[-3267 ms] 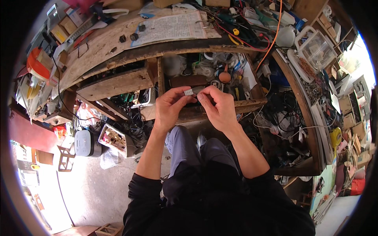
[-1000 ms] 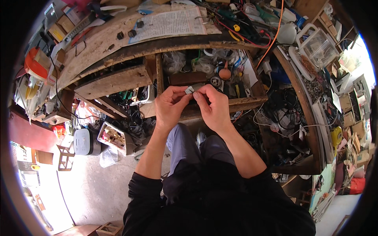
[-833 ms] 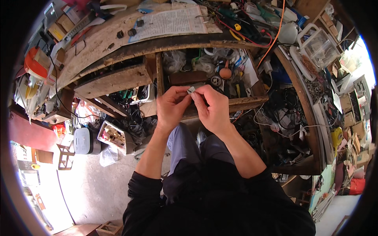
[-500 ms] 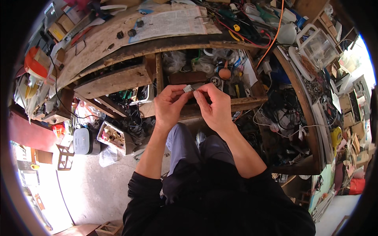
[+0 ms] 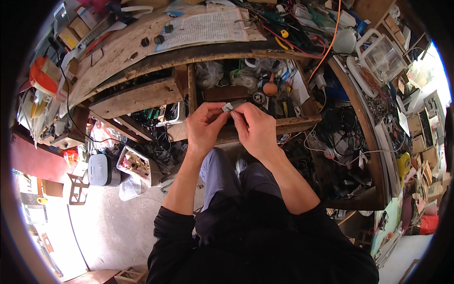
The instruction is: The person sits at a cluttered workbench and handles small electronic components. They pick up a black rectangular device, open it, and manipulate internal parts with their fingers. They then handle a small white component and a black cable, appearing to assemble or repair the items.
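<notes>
Both hands meet above an open wooden drawer at the front of the workbench. My left hand is closed in a pinch on a small pale grey, block-shaped piece. The thumb and fingers of my right hand are pinched together against the right side of that same piece. Its lower part is hidden by the fingertips, and its exact kind is too small to make out. Behind the hands, the drawer holds a brown block, an orange-brown rubber bulb, a round dark-rimmed thing and clear plastic bags.
On the bench lie a printed sheet, several small dark cubes and tools with cables. An orange cord hangs down at the right. Below left stand a box of odds and ends and a grey case.
The pale piece has turned a little in my fingers. My right fingertips have shifted slightly left, closer to my left hand. The forearms have hardly moved.
</notes>
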Demonstrator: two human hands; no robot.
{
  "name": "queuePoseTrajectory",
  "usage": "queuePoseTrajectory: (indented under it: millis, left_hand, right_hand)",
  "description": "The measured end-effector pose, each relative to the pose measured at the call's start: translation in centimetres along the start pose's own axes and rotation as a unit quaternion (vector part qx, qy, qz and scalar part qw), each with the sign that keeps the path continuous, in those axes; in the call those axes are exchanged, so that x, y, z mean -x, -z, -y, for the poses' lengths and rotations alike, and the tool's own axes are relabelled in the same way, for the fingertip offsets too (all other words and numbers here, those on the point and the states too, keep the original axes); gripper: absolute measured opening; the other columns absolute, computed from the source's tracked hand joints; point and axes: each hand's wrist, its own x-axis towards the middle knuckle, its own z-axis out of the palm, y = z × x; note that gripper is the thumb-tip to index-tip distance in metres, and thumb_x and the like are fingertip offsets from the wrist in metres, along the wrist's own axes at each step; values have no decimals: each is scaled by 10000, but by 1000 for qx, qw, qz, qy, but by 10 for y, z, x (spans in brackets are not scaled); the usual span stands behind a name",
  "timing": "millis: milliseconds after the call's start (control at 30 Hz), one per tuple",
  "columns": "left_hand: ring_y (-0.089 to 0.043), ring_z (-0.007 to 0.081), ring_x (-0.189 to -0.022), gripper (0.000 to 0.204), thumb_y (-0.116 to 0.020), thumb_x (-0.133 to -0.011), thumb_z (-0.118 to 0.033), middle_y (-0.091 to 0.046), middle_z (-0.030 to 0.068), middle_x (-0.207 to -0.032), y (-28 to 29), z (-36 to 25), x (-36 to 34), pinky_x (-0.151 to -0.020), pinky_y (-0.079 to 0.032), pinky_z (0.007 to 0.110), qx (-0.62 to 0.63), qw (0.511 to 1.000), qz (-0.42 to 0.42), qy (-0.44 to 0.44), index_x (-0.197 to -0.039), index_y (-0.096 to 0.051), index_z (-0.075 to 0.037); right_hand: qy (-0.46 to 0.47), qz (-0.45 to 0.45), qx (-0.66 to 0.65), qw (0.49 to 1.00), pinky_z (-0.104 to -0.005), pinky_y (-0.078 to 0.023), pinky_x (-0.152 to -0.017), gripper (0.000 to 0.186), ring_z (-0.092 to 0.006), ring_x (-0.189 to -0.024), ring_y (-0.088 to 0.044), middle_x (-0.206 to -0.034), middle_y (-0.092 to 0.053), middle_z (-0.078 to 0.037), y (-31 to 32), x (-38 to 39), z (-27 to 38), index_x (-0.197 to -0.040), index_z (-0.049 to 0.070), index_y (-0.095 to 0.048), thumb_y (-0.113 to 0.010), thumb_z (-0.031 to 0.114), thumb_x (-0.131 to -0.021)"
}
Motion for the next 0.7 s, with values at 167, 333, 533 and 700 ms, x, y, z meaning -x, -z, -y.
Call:
queuePoseTrajectory:
  millis: [167,333,533,700]
  left_hand:
    - [-690,79,-853,210,-729,-906,11,-764,70,-936,0,2,0,-749,-557,225,-17,1000,-7,-1,-1111,-695,45]
    - [-690,77,-839,201,-732,-902,9,-763,66,-923,-1,6,-2,-737,-557,225,-22,1000,-14,-2,-1098,-705,39]
    - [-692,89,-881,214,-705,-917,33,-759,81,-960,0,2,-2,-778,-560,231,9,1000,3,8,-1130,-689,46]
    - [-706,127,-936,248,-660,-943,52,-751,113,-1020,2,-8,-5,-849,-572,250,68,995,58,42,-1190,-652,71]
  right_hand:
    - [37,24,77,996,-395,-503,-555,80,-318,-677,-663,-809,-668,-94,3,0,3,-940,72,-614,-689,63,-915]
    - [65,34,101,992,-404,-502,-540,87,-316,-664,-660,-799,-657,-84,5,-3,0,-934,78,-607,-690,78,-909]
    - [56,47,64,995,-384,-496,-556,101,-309,-672,-655,-805,-660,-100,8,-4,-5,-971,51,-612,-691,93,-924]
    - [-134,66,-114,982,-332,-521,-603,141,-283,-700,-706,-848,-708,-142,16,-5,-9,-1026,15,-616,-653,145,-988]
